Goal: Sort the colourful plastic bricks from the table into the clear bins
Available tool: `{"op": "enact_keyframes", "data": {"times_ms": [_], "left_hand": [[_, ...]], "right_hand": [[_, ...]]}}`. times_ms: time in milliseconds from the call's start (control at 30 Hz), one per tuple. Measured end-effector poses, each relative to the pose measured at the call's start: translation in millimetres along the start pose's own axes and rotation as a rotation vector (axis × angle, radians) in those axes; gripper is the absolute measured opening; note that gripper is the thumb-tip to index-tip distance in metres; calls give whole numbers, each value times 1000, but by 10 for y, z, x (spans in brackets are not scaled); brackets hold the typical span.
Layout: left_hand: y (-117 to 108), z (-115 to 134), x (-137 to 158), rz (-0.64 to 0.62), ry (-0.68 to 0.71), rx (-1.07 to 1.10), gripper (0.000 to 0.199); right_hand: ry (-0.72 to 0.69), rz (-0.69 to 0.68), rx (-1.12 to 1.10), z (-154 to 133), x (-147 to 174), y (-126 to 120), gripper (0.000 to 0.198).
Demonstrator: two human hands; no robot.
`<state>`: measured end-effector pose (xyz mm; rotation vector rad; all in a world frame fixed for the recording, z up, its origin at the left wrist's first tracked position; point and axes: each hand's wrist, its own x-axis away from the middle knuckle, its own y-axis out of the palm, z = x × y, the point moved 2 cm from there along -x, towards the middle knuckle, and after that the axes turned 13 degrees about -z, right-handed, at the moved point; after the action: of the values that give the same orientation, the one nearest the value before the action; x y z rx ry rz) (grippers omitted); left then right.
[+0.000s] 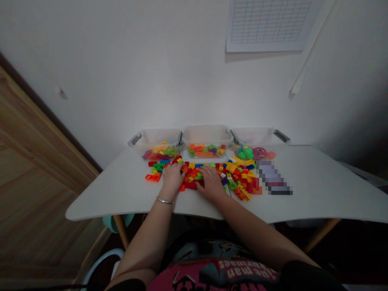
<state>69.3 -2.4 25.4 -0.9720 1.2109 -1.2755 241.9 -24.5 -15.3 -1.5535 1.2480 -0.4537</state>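
A pile of colourful plastic building blocks lies on the white table, in red, orange, yellow, green and blue. My left hand, with a silver bangle at the wrist, rests at the left of the pile. Its fingers are curled, and an orange building block shows between thumb and fingers. Over the middle of the pile lies my right hand, palm down with fingers apart, touching the blocks. What is under its palm is hidden. An orange window-like piece sits apart to the left of my left hand.
Three see-through bins stand along the wall: the left bin and middle bin hold blocks, the right bin green balls and a pink-red disc. A pixelated phone-like object lies right of the pile. The table's front edge is close.
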Motion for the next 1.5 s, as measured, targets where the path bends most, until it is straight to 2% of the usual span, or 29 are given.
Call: {"op": "enact_keyframes", "data": {"times_ms": [200,333,467,600,700,833,933,1100,1167,1333,1500], "left_hand": [[-4,-18,-4,14,-30,92,32],[-45,-12,-43,86,-13,211,25],[-139,64,-187,210,102,541,25],[-320,210,-339,381,201,914,38],[-507,335,-443,497,252,990,41],[-706,465,-674,594,253,1007,32],[-755,546,-921,556,300,969,30],[-656,605,-1243,202,293,809,31],[-606,600,-1297,116,271,729,31],[-507,593,-1378,70,190,676,35],[-448,614,-1357,161,131,744,50]], "right_hand": [[6,1,-7,-15,7,-9,53],[-2,-4,-6,-14,4,0,53],[-11,11,-11,-9,4,12,53],[-8,12,-22,-8,2,19,53],[2,0,-26,-10,1,14,53],[5,-6,-26,-14,2,-5,53],[3,-10,-17,-15,3,-13,53],[6,-2,-32,-1,2,-4,54],[3,2,-38,3,1,4,53],[6,-5,-40,-4,3,0,54],[15,-29,-52,-18,2,-34,56]]}}
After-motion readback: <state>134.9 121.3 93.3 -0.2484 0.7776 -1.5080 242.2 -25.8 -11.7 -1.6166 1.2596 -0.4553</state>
